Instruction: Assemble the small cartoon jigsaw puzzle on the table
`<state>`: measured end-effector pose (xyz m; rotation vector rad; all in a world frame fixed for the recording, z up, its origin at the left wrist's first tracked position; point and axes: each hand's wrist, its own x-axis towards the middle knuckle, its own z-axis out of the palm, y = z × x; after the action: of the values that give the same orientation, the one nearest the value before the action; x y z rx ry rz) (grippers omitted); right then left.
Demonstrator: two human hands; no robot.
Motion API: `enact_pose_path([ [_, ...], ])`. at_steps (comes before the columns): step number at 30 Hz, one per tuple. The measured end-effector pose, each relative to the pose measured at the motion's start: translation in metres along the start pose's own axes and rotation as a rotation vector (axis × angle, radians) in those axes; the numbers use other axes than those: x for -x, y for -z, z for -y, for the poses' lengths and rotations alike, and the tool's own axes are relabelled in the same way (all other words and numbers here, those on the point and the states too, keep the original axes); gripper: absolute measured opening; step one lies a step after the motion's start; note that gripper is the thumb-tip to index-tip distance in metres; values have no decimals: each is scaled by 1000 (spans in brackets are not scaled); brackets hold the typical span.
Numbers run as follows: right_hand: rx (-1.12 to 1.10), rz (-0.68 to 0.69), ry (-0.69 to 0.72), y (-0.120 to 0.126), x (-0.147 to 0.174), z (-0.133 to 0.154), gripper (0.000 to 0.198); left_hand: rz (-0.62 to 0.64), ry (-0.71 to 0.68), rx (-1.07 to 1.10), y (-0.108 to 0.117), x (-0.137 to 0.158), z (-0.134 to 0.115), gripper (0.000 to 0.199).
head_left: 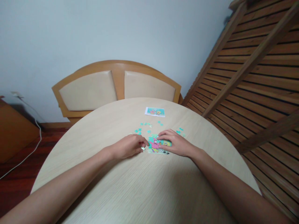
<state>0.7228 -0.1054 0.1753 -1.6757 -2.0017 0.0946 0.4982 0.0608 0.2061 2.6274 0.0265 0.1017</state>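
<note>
A partly joined jigsaw puzzle [154, 145] lies flat on the table, showing a pink starfish character and a yellow square character on a teal ground. My right hand [177, 143] rests on its right side, fingers spread apart and covering part of the picture. At the puzzle's left edge is my left hand [130, 146], with its fingers curled and the index fingertip close to that edge. A pale puzzle piece [143, 149] shows at the left thumb and fingertips, which look closed on it.
Loose teal pieces [138, 131] lie beyond my left hand, with more pieces [179, 130] beyond my right. A printed picture card [155, 112] is farther back on the round table [130, 193]. Behind stand a padded headboard [120, 93] and, at right, wooden slats [245, 71].
</note>
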Motion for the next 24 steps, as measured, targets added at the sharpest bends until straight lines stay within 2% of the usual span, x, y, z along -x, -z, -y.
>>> enact_pose_path([
  [8,1,8,-4,0,0,-1,31,-19,-90,-39,-8,-3,-3,20],
  [24,-1,19,-12,0,-1,0,33,-6,-67,-50,-10,-4,1,9],
])
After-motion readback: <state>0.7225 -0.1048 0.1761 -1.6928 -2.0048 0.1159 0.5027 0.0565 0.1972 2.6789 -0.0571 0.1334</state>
